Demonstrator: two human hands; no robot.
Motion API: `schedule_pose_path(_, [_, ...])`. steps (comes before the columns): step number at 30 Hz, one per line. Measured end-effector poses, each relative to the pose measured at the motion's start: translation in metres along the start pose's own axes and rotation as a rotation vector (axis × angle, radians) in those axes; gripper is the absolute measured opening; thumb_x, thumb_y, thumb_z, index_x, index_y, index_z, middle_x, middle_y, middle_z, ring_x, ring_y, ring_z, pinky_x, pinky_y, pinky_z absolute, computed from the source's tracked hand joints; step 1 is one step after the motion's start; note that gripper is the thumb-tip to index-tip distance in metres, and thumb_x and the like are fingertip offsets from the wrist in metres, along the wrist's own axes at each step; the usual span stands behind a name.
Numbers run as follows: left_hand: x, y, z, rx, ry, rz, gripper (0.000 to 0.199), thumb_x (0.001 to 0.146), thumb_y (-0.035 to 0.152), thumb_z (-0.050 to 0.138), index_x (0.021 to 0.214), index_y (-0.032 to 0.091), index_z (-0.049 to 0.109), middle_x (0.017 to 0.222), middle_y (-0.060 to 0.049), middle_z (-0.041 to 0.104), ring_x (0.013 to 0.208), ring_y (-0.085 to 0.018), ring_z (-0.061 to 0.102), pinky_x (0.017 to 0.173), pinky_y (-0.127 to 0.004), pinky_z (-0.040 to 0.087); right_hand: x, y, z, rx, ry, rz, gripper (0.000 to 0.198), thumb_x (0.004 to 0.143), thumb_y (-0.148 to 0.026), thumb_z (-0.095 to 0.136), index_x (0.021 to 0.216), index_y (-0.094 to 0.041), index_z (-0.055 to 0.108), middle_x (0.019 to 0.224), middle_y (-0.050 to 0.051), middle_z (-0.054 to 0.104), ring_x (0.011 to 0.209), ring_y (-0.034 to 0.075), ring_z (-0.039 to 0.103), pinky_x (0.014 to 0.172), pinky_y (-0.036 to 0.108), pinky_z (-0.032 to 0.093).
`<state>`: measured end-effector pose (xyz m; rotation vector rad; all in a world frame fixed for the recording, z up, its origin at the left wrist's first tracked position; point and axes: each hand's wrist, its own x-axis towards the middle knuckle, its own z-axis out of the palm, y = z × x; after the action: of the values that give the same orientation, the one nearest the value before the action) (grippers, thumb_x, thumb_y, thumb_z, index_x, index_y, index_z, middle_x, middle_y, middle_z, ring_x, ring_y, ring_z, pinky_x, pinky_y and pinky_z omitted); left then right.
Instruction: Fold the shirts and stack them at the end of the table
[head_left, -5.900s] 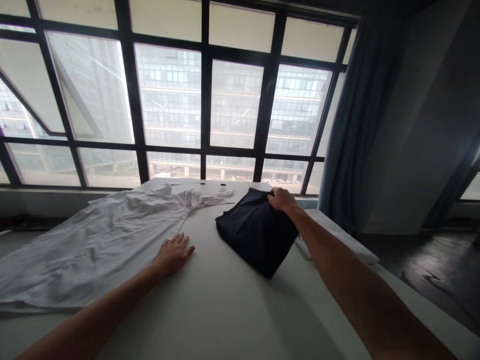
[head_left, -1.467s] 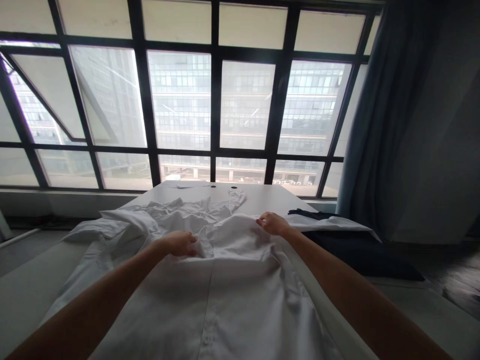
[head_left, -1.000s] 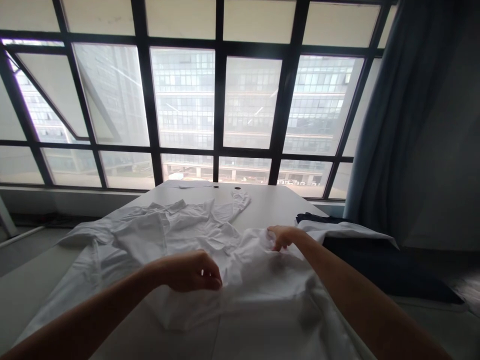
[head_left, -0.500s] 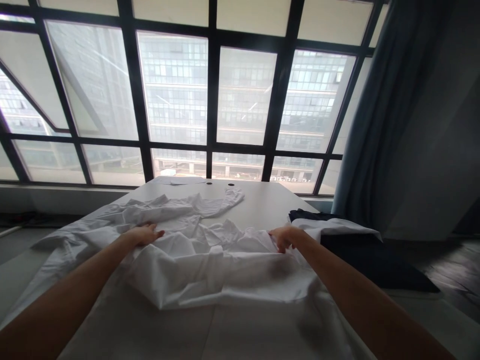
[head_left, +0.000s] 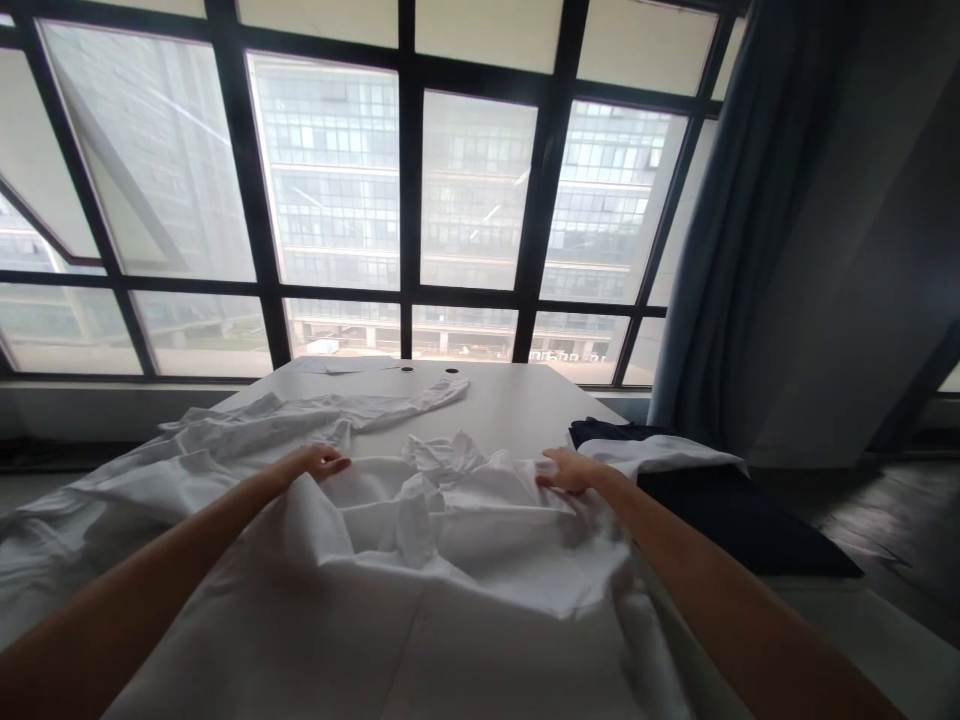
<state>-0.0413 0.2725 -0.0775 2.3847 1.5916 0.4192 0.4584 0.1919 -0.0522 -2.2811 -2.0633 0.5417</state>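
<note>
A rumpled white coat (head_left: pixel 360 610) spreads over the table in front of me, its near part falling towards me with a long seam down the middle. My left hand (head_left: pixel 319 463) is closed on the cloth on the left, fingers pinched and partly hidden. On the right, my right hand (head_left: pixel 568 470) grips the same coat, thumb and fingers bent round a fold. Bunched cloth lies in creases between the two hands. A sleeve (head_left: pixel 409 405) stretches across the table beyond my left hand.
Dark navy cloth (head_left: pixel 739 520) with a white piece (head_left: pixel 660 452) over it lies at the right. The white table (head_left: pixel 517 400) reaches towards large windows (head_left: pixel 472 190), with two dark round holes near its far edge. A grey-blue curtain (head_left: pixel 720 260) hangs at the right.
My left hand has moved right and closed on the cloth, which is now drawn up higher near it. My right hand keeps its hold. The view has turned slightly right.
</note>
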Motion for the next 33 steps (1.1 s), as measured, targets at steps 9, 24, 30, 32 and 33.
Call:
schedule_pose_path(9, [-0.001,0.037,-0.038,0.218,0.095,0.041,0.033,0.077,0.049,0.059,0.074,0.018,0.068,0.086,-0.011,0.070,0.083,-0.027,0.065,0.078,-0.035,0.048,0.015,-0.022,-0.028,-0.129,0.256,-0.042,0.016,0.085,-0.012,0.067,0.101,-0.011,0.071,0.102,0.012,0.068,0.099,0.026,0.063,0.083,0.026,0.046])
schedule_pose_path(24, [-0.023,0.055,-0.025,0.289,0.280,-0.121,0.060,0.094,0.049,0.042,0.141,0.013,0.052,0.153,-0.018,0.040,0.142,-0.035,0.035,0.115,-0.055,0.025,-0.015,-0.067,0.014,-0.127,0.240,-0.362,0.050,0.100,-0.033,0.055,0.143,-0.009,0.050,0.152,0.017,0.034,0.139,0.030,0.034,0.116,0.035,0.026])
schedule_pose_path(30, [-0.129,0.082,0.000,0.255,-0.023,0.248,0.062,0.084,0.059,0.058,0.137,0.026,0.058,0.154,-0.010,0.042,0.141,-0.033,0.037,0.119,-0.052,0.018,-0.077,-0.033,0.066,-0.177,0.111,-0.407,0.061,0.099,-0.045,0.052,0.149,-0.012,0.043,0.154,0.017,0.030,0.143,0.030,0.028,0.118,0.044,0.022])
schedule_pose_path(32, [-0.155,0.086,0.003,0.241,-0.116,0.224,0.076,0.081,0.060,0.062,0.146,0.025,0.047,0.157,-0.011,0.036,0.145,-0.034,0.031,0.119,-0.051,0.017,-0.085,-0.018,0.075,-0.156,0.113,-0.414,0.066,0.100,-0.049,0.048,0.152,-0.010,0.038,0.156,0.017,0.026,0.145,0.029,0.022,0.119,0.043,0.020])
schedule_pose_path(33, [-0.164,0.087,0.004,0.224,-0.143,0.200,0.082,0.079,0.061,0.063,0.149,0.025,0.043,0.158,-0.012,0.033,0.146,-0.034,0.029,0.119,-0.050,0.018,-0.087,-0.012,0.078,-0.148,0.125,-0.418,0.066,0.101,-0.050,0.044,0.153,-0.009,0.036,0.157,0.016,0.024,0.146,0.029,0.020,0.120,0.042,0.018])
